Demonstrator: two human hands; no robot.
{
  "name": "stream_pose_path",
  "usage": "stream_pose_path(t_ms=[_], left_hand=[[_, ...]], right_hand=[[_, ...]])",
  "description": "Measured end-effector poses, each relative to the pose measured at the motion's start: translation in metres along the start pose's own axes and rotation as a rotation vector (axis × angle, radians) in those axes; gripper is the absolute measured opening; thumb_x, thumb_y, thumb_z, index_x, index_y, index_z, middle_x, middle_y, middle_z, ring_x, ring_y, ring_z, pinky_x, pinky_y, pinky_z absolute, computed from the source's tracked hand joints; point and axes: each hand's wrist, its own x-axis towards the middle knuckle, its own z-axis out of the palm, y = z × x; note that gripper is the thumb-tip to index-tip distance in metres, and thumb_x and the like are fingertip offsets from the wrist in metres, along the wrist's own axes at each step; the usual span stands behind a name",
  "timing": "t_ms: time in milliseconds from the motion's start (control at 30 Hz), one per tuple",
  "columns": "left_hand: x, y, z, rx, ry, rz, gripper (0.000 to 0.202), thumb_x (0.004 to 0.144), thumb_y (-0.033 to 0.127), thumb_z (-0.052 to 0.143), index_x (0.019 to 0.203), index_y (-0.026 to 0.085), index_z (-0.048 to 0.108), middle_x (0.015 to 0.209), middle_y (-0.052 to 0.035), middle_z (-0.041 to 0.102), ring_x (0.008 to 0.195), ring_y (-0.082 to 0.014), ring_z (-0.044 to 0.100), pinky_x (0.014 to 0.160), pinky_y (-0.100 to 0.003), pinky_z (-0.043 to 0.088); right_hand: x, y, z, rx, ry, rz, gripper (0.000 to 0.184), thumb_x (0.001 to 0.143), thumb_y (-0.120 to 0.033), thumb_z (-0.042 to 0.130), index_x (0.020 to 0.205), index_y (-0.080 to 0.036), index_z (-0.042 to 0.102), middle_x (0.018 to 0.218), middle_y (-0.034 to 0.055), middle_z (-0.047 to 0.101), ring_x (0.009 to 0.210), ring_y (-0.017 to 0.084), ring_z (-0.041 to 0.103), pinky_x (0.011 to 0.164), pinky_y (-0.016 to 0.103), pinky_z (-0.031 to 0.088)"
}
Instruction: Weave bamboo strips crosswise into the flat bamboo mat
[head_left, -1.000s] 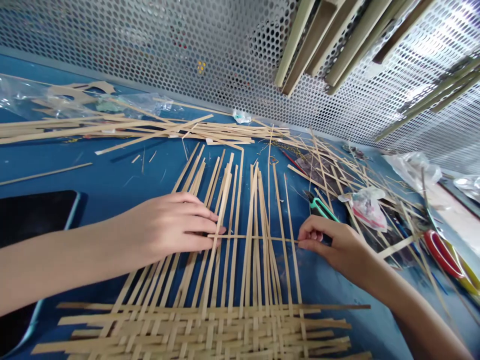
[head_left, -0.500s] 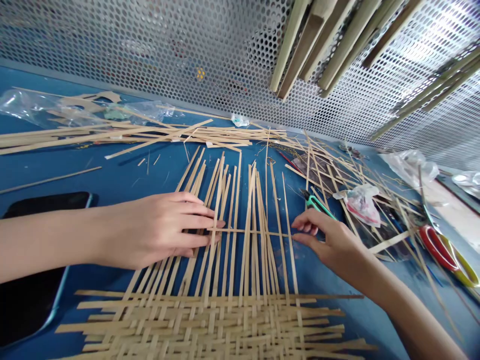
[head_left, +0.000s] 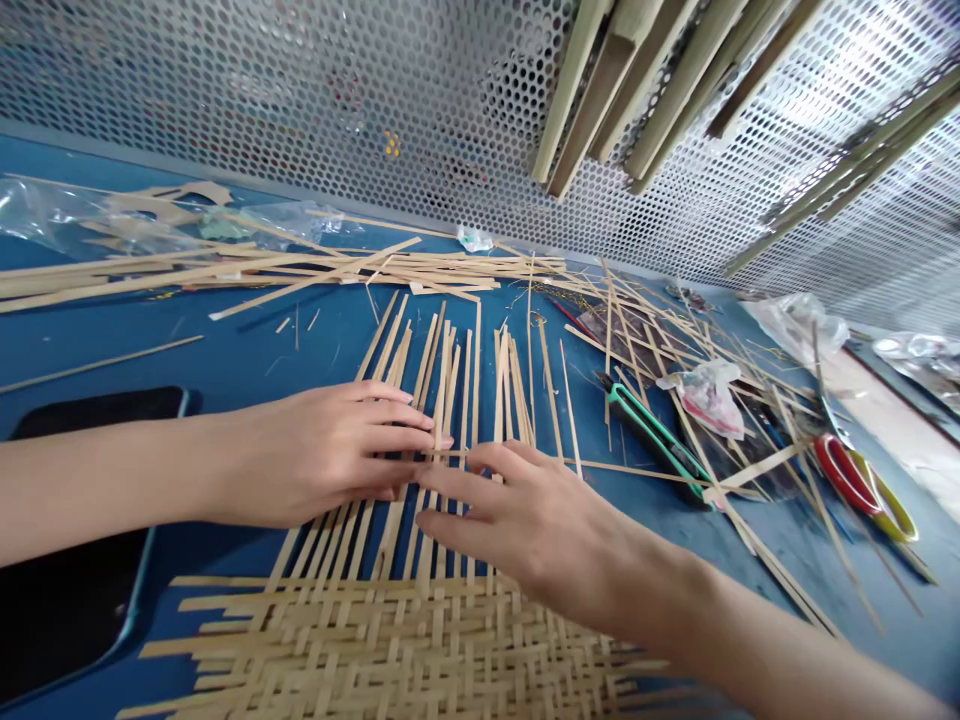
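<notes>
- Right hand (head_left: 525,530) was moved left since the earlier frame, from beside a green-handled cutter (head_left: 652,440) to over the long flat bamboo strips (head_left: 475,380).
- Blue workbench (head_left: 225,360) bears a flat woven bamboo mat (head_left: 390,640), from which the strips extend.
- Left hand (head_left: 322,455) is held open, laid flat; no grip seen.
- Right hand is open, fingers spread; no grip seen.
- Thin crosswise bamboo strip (head_left: 615,468) is passed beneath both hands' fingertips.

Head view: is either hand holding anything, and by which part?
Nothing looks gripped: the left hand lies flat on the bamboo strips; the right hand spreads open above them.
</notes>
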Motion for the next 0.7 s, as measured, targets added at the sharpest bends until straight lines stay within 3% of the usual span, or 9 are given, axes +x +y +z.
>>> stream_pose_path(t_ms=[133,433,600,700], left_hand=[[0.001,-0.002,0.000,0.032,0.021,0.035,0.038,0.106,0.031,0.031,0.108,0.023,0.069,0.120,0.0006,0.071,0.114,-0.0169,0.062,0.108,-0.034,0.031],[0.003,0.000,-0.005,0.021,0.043,0.046,0.034,0.101,0.015,0.035,0.102,0.018,0.070,0.108,-0.0081,0.074,0.102,-0.0200,0.067,0.093,-0.034,0.044],[0.001,-0.002,0.000,0.036,0.026,0.031,0.034,0.095,0.009,0.039,0.110,0.022,0.067,0.108,-0.0074,0.073,0.100,-0.0193,0.065,0.090,-0.032,0.042],[0.004,-0.004,0.001,-0.005,0.019,0.005,0.029,0.097,0.013,0.042,0.108,0.023,0.067,0.111,-0.0063,0.071,0.100,-0.0192,0.063,0.089,-0.032,0.040]], right_hand=[[-0.002,-0.002,-0.003,-0.023,-0.016,-0.003,0.031,0.104,-0.011,0.035,0.125,-0.011,0.057,0.129,0.0057,0.062,0.114,0.024,0.049,0.083,0.039,0.048],[-0.003,-0.008,0.001,-0.087,0.009,-0.005,0.030,0.104,-0.011,0.034,0.119,-0.011,0.060,0.131,0.0064,0.061,0.107,0.024,0.050,0.085,0.040,0.045],[-0.002,-0.012,0.002,-0.124,0.038,0.000,0.026,0.104,-0.012,0.036,0.112,-0.013,0.060,0.120,0.0055,0.064,0.102,0.022,0.051,0.079,0.038,0.044],[-0.002,-0.013,0.004,-0.129,0.063,0.015,0.027,0.104,-0.011,0.034,0.114,-0.012,0.060,0.123,0.0061,0.063,0.104,0.022,0.051,0.083,0.039,0.044]])
